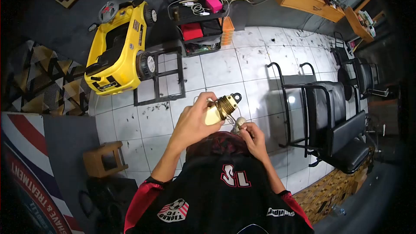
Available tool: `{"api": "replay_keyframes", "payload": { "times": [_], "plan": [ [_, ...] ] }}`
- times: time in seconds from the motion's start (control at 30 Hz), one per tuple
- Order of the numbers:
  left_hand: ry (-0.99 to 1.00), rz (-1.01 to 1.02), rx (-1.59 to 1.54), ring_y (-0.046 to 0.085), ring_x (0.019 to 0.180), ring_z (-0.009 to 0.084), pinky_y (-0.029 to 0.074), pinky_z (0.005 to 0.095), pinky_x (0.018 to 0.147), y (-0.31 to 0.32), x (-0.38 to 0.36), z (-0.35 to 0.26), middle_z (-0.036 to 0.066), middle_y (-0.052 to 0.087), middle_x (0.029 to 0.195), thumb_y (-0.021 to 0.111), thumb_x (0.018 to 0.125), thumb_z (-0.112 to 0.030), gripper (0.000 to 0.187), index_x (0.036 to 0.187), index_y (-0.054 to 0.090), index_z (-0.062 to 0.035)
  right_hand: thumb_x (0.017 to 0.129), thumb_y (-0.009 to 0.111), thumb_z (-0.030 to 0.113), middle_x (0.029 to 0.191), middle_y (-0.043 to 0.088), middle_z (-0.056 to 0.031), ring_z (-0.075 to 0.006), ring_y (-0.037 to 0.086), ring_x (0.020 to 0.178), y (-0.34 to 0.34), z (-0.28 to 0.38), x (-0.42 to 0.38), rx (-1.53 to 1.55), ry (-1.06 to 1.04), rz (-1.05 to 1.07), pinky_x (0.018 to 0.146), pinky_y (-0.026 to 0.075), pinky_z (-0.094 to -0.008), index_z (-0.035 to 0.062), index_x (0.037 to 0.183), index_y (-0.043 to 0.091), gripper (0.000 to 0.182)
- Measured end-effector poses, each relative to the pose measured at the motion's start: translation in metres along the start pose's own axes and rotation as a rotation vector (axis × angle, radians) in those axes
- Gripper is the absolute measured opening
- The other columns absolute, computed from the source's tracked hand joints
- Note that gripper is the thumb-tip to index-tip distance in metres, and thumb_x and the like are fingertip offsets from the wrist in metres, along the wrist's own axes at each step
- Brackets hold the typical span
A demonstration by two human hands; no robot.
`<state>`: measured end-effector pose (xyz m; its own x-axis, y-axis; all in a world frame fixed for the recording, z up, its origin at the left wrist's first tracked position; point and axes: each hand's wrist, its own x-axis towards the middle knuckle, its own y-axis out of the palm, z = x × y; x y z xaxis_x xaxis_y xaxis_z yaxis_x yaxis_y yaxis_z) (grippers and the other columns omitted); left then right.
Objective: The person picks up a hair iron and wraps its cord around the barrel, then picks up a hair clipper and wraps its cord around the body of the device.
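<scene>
My left hand (193,119) is wrapped around a pale gold hair clipper (212,116), held in front of my body. A dark cord (224,106) is wound several times about the clipper, near the end with a black ring (236,97). My right hand (255,138) is closed just to the right and below, its fingertips pinching a loose stretch of the cord. Beside those fingertips shows a pale rounded shape (240,122) that I cannot make out.
A yellow toy car (117,52) rests on a black frame (181,76) at left. A black shelf cart (197,17) stands against the wall. Black chairs (331,117) are at right, a brown stool (104,158) at lower left. Hair clippings lie on the white tile floor (221,65).
</scene>
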<state>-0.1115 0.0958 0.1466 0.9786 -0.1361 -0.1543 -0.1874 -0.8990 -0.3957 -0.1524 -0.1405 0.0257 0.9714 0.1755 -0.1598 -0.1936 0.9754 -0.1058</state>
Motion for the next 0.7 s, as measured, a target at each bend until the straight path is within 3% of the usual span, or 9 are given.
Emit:
{"api": "replay_keyframes", "payload": {
  "times": [0.13,0.3,0.4,0.5,0.53,0.7],
  "plan": [
    [0.054,-0.046,-0.036,0.058,0.082,0.0079,0.047,0.0241,0.074,-0.013,-0.012,0.011,0.007,0.066,0.087,0.077,0.072,-0.006,0.058,0.123,0.049,-0.0038,0.088,0.063,0.008,0.069,0.053,-0.0089,-0.0186,0.053,0.064,0.007,0.02,-0.006,-0.212,-0.18,0.065,0.06,0.042,-0.0302,-0.0023,0.088,0.065,0.01],
    [0.093,-0.125,-0.025,0.057,0.081,0.0079,0.047,0.0248,0.074,-0.028,-0.027,0.025,0.007,0.065,0.088,0.077,0.071,-0.005,0.057,0.121,0.051,-0.0034,0.084,0.069,0.008,0.07,0.054,-0.0086,-0.018,0.053,0.065,0.02,0.057,-0.02,-0.264,-0.236,0.213,0.059,0.042,-0.0297,-0.0022,0.086,0.065,0.011],
    [0.071,-0.104,0.033,0.064,0.08,0.0129,0.049,0.0275,0.074,-0.037,-0.035,0.034,0.009,0.067,0.089,0.077,0.069,-0.01,0.056,0.12,0.053,-0.0053,0.08,0.072,0.007,0.071,0.054,-0.0079,-0.0168,0.053,0.063,0.028,0.092,-0.032,-0.296,-0.271,0.281,0.056,0.041,-0.0295,-0.0016,0.086,0.066,0.013],
    [0.044,0.006,0.145,0.069,0.081,0.0238,0.05,0.0305,0.073,-0.039,-0.044,0.04,0.012,0.067,0.088,0.078,0.068,-0.016,0.058,0.121,0.054,-0.0079,0.079,0.073,0.007,0.071,0.053,-0.0079,-0.0177,0.052,0.061,0.036,0.121,-0.038,-0.377,-0.355,0.271,0.054,0.041,-0.0301,0.0,0.087,0.066,0.013],
    [0.018,0.062,0.118,0.068,0.083,0.0339,0.051,0.0351,0.073,-0.037,-0.046,0.041,0.016,0.067,0.087,0.077,0.067,-0.017,0.057,0.119,0.054,-0.0087,0.079,0.073,0.008,0.071,0.053,-0.0083,-0.0187,0.053,0.061,0.039,0.128,-0.037,-0.413,-0.378,0.262,0.054,0.042,-0.0306,0.0003,0.087,0.066,0.013],
    [0.072,0.347,0.303,0.064,0.082,0.0415,0.05,0.0461,0.071,-0.023,-0.058,0.039,0.02,0.067,0.086,0.072,0.066,-0.016,0.058,0.121,0.054,-0.0097,0.079,0.074,0.01,0.073,0.056,-0.0091,-0.026,0.057,0.061,0.056,0.146,-0.019,-0.624,-0.487,0.153,0.055,0.045,-0.0355,0.0031,0.087,0.068,0.013]
  ]
}}
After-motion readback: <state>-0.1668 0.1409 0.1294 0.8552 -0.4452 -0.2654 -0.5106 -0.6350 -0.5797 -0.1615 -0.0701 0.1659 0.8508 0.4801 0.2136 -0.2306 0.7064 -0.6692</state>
